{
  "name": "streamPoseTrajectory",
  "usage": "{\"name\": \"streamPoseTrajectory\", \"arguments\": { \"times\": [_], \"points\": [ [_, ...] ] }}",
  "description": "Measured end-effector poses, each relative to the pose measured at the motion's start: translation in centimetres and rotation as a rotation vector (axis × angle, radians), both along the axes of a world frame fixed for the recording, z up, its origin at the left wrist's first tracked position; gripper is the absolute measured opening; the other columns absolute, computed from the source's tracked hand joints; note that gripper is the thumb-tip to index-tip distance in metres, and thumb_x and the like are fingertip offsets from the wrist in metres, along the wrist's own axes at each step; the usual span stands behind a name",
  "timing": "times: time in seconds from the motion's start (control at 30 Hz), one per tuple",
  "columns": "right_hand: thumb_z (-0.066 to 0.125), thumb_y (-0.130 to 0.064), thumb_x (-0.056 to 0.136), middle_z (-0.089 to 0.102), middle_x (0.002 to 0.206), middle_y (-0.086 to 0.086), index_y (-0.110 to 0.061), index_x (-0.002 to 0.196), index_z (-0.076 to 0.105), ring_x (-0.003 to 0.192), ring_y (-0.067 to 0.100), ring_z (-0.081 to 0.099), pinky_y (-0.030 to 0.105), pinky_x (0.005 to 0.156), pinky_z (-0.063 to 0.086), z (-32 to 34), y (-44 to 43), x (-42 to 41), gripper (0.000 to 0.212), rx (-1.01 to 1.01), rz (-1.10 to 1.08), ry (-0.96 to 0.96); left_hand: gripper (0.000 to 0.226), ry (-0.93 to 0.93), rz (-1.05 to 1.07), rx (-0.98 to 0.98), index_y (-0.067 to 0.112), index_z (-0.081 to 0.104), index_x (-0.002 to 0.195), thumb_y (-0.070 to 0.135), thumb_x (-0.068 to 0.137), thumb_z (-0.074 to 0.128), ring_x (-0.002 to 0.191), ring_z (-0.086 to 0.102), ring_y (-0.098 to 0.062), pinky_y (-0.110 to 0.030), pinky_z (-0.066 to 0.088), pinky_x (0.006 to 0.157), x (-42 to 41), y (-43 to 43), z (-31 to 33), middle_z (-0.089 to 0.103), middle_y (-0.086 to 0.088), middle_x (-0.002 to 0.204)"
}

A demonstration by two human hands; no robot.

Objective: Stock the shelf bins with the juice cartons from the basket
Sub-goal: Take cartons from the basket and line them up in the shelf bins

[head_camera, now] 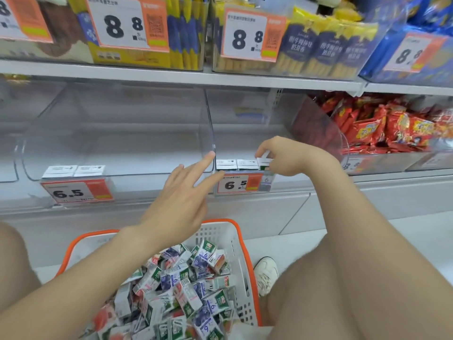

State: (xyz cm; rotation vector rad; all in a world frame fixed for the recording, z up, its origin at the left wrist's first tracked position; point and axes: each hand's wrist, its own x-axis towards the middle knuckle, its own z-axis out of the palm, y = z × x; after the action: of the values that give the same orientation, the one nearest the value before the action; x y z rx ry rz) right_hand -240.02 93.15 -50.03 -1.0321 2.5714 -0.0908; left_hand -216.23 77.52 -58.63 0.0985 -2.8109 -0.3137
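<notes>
1. We are pinching a juice carton (264, 164) with our right hand (282, 155), just beside two standing cartons (236, 165) in the clear bin (245, 133).
2. Our left hand (181, 200) is hovering open-fingered above the basket (221, 233).

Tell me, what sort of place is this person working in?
Most likely a shop aisle, perhaps a supermarket. Price tags hang on clear shelf bins, red snack packs sit alongside, and a basket of juice cartons waits below for stocking.

Juice cartons (176, 285) lie jumbled in the orange-rimmed basket (241, 241); others stand upright in clear shelf bins (117, 133)
</notes>
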Motion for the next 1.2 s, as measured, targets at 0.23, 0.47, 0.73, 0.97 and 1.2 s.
{"name": "streamPoseTrajectory", "arguments": {
  "times": [0.23,0.47,0.73,0.97,1.2],
  "points": [
    [0.05,-0.001,0.089,0.059,0.14,0.015,-0.015,0.14,0.059,0.129,0.033,0.055,0.037,0.104,0.047,0.2,-0.4,2.0,0.054,-0.15,-0.034,0.137,0.047,0.081,-0.081,0.086,0.021,0.06,0.138,0.0,0.096,0.058,0.148,0.041,-0.022,-0.044,0.018,0.131,1.1,-0.7,-0.3,0.042,-0.002,0.16],
    [0.053,-0.007,0.086,0.069,0.072,-0.009,-0.017,0.087,0.077,0.074,0.007,0.065,0.025,0.067,0.05,-0.4,-2.3,11.3,0.026,-0.328,0.192,-0.081,0.025,-0.056,-0.013,0.122,0.026,0.07,0.105,0.009,0.094,0.055,0.095,0.065,-0.018,-0.039,0.053,0.079,2.6,-1.7,-1.7,0.068,0.011,0.105],
    [0.05,-0.003,0.093,0.053,0.067,0.008,-0.012,0.065,0.049,0.066,0.028,0.052,0.03,0.056,0.04,-10.3,-5.4,16.8,0.03,0.188,0.526,-0.152,0.03,-0.655,0.058,0.284,0.041,0.066,0.095,0.016,0.093,0.049,0.089,0.067,-0.018,-0.039,0.059,0.082,4.1,-3.9,-11.4,0.074,0.008,0.101],
    [0.054,0.003,0.095,0.044,0.07,0.006,-0.013,0.07,0.041,0.063,0.026,0.044,0.037,0.057,0.039,-17.9,-6.3,16.7,0.032,0.402,0.564,-0.165,0.038,-0.934,0.061,0.236,0.023,0.063,0.136,0.013,0.101,0.051,0.12,0.062,-0.028,-0.041,0.053,0.097,5.7,-2.9,-18.3,0.063,-0.006,0.135],
    [0.054,0.007,0.094,0.046,0.077,0.005,-0.013,0.077,0.044,0.064,0.019,0.045,0.03,0.059,0.042,-23.2,-5.5,13.5,0.028,0.403,0.45,-0.132,0.05,-0.876,-0.109,0.088,0.02,0.054,0.148,0.006,0.1,0.054,0.129,0.056,-0.033,-0.051,0.048,0.108,5.4,0.0,-23.1,0.049,-0.009,0.148]
  ]
}}
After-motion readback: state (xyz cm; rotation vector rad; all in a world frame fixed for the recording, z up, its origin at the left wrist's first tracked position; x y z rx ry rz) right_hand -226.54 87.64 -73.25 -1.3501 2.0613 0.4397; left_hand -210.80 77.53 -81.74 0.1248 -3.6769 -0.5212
